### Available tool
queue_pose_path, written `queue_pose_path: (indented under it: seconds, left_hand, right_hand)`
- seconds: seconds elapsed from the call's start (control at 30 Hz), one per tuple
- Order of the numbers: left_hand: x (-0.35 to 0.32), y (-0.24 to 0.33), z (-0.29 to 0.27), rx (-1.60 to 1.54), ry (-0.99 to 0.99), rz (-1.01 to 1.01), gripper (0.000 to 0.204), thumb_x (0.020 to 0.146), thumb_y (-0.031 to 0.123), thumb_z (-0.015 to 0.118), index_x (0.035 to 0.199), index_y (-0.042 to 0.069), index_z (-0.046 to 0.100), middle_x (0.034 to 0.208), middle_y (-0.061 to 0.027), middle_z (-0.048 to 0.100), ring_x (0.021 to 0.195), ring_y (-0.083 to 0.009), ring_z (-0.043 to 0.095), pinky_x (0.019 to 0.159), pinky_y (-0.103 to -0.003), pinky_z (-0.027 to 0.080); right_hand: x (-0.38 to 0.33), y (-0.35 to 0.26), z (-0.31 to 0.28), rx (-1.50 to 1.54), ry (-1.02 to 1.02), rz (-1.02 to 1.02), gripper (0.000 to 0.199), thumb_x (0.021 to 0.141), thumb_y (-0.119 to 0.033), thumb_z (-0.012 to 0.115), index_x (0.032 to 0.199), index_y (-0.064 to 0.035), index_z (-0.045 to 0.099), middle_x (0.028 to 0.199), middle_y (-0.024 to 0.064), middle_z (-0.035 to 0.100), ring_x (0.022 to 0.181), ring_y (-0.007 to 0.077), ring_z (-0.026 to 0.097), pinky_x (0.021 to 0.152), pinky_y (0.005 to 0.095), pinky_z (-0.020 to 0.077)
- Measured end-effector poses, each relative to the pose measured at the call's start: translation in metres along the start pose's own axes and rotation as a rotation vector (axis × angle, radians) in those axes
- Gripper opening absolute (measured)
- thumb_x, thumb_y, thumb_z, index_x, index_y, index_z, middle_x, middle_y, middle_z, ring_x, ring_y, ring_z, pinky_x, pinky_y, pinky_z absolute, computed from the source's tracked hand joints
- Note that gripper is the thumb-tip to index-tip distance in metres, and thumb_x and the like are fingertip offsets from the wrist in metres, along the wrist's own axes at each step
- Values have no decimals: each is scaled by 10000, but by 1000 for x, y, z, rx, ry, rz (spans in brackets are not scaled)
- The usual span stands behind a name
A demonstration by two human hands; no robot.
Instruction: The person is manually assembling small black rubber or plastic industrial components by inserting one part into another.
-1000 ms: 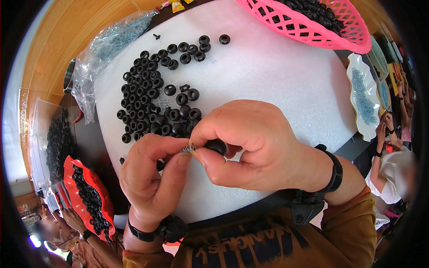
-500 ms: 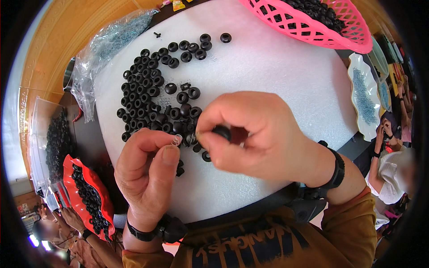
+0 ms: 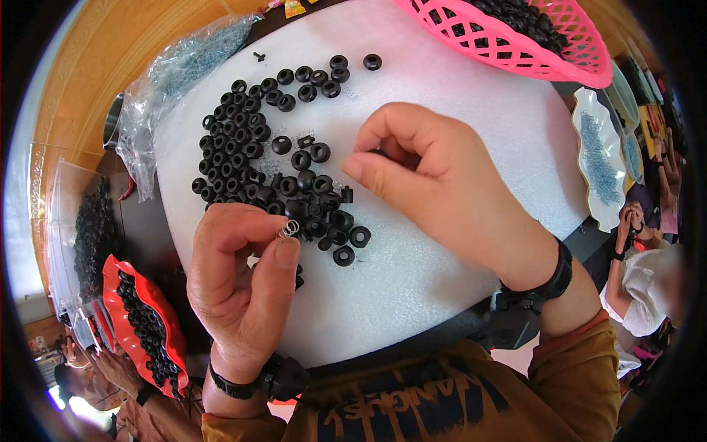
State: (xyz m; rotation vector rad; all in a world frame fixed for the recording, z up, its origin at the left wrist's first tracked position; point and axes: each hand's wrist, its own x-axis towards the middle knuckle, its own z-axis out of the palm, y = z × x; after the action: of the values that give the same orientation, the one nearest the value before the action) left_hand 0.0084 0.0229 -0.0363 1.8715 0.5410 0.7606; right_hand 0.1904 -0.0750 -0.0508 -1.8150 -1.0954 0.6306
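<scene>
My left hand [image 3: 247, 269] is closed, pinching a small silvery coil spring [image 3: 289, 227] between thumb and index finger. Up and to the right, my right hand [image 3: 423, 158] is curled above the white foam sheet [image 3: 471, 88]. A sliver of a black part [image 3: 379, 152] shows inside its fingers; most of that part is hidden. Beyond and between the hands spreads a pile of round black hollow plastic pieces [image 3: 234, 140]. Close to the right fingertips, a small black notched piece [image 3: 347, 194] and some loose clear springs [image 3: 337, 186] rest by the pile.
A pink lattice basket [image 3: 508, 62] of black parts stands at the far right. A white scalloped dish [image 3: 615, 210] of springs sits at the right edge, and a red dish [image 3: 171, 331] of black parts at the left. A clear plastic bag [image 3: 140, 121] lies at the far left. Other people sit on both sides.
My right hand has moved up and to the right, away from the left hand, uncovering black pieces in the pile. The left hand keeps its spring in nearly the same place.
</scene>
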Motion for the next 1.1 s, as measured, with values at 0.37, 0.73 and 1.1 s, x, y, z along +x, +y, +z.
queue_pose_path:
  seconds: [0.37, 0.73, 1.1]
  left_hand:
    - [3, -3, 2, 171, 18, 144, 203, 748, -76, 655, 922, 6, 592, 846, -84, 563, 622, -98, 504, 537, -215, 410]
    - [5, 3, 3, 382, -59, 313, 256, 695, -89, 712, 903, 20, 609, 789, -90, 603, 551, -115, 524, 453, -230, 401]
    - [6, 5, 3, 454, -102, 370, 286, 680, -85, 743, 916, 13, 616, 790, -92, 615, 557, -125, 544, 456, -232, 412]
  right_hand:
    - [-6, -16, -7, 1023, -367, 300, 265, 956, -216, 555, 1069, 4, 650, 797, 62, 655, 677, 102, 562, 644, 229, 463]
    - [-10, -22, -7, 939, -427, 292, 220, 952, -132, 552, 1102, 12, 625, 882, 76, 669, 779, 111, 633, 703, 220, 506]
    - [-15, -16, 0, 512, -367, -89, 206, 940, -72, 569, 1109, 42, 598, 933, 52, 638, 841, 88, 602, 738, 226, 499]
